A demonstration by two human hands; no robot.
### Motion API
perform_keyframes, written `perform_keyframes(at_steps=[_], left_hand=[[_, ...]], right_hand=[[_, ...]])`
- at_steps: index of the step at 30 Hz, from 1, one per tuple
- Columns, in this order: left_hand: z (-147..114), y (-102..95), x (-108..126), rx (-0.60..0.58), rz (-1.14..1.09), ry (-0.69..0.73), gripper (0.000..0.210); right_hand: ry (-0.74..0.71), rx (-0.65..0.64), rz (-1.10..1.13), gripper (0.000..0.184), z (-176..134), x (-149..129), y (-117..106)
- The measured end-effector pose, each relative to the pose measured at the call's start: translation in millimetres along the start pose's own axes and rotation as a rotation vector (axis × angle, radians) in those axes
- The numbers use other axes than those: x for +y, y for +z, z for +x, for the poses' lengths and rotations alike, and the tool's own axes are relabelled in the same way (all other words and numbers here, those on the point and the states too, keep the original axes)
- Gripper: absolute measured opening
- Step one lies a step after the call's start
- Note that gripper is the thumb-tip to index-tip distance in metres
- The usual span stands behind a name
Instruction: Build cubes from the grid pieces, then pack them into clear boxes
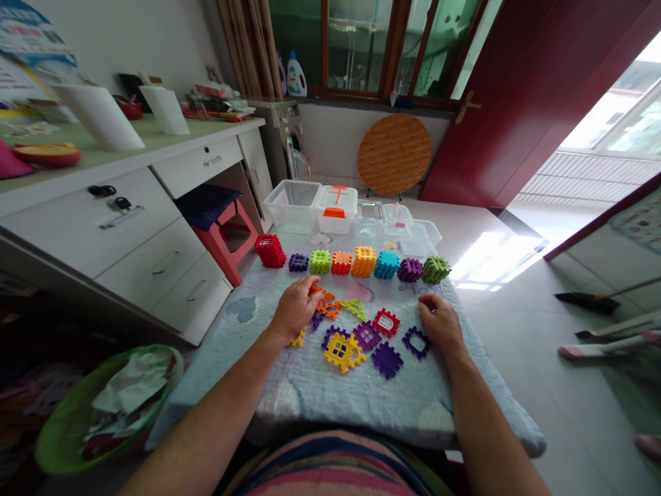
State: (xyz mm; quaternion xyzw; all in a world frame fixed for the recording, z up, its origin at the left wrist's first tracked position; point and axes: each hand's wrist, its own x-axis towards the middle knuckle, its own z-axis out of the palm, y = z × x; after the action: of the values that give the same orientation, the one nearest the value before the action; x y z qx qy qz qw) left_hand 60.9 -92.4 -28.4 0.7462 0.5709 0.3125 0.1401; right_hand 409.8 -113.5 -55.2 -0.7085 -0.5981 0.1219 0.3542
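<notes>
My left hand is closed at the left of the loose pieces, its fingertips pinching the edge of an orange building tile. A lime triangular piece lies just right of that tile. My right hand rests on the cloth with fingers curled; what they hold, if anything, is hidden. Closest to it is a dark blue open frame tile. Between my hands lie a red tile, a purple window tile, a solid dark blue tile and yellow tiles overlapping a blue one.
Behind the loose tiles runs a row of colour-sorted stacks, from red to olive green. Clear plastic boxes and an orange-latched box stand at the far edge. A green basket is left of the table.
</notes>
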Motion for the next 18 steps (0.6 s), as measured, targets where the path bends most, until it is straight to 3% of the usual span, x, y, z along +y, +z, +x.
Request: perform_keyframes(at_steps=[5,9,12,18], left_hand=[[-3,-4.5,4,0.106,0.193,0.102,0.031],[-6,-12.4,11,-0.117,0.167,0.253,0.030],[-7,-12.0,14,-0.270,0.167,0.292,0.034],[-6,-7.6,12,-0.298,0.183,0.271,0.022]], right_hand=[[0.009,-0.005,0.007,0.031,0,-1,0],[0.011,0.003,-0.002,0.031,0,-1,0],[0.004,0.013,-0.002,0.031,0,0,1],[0.010,0.021,0.020,0.030,0,2,3]])
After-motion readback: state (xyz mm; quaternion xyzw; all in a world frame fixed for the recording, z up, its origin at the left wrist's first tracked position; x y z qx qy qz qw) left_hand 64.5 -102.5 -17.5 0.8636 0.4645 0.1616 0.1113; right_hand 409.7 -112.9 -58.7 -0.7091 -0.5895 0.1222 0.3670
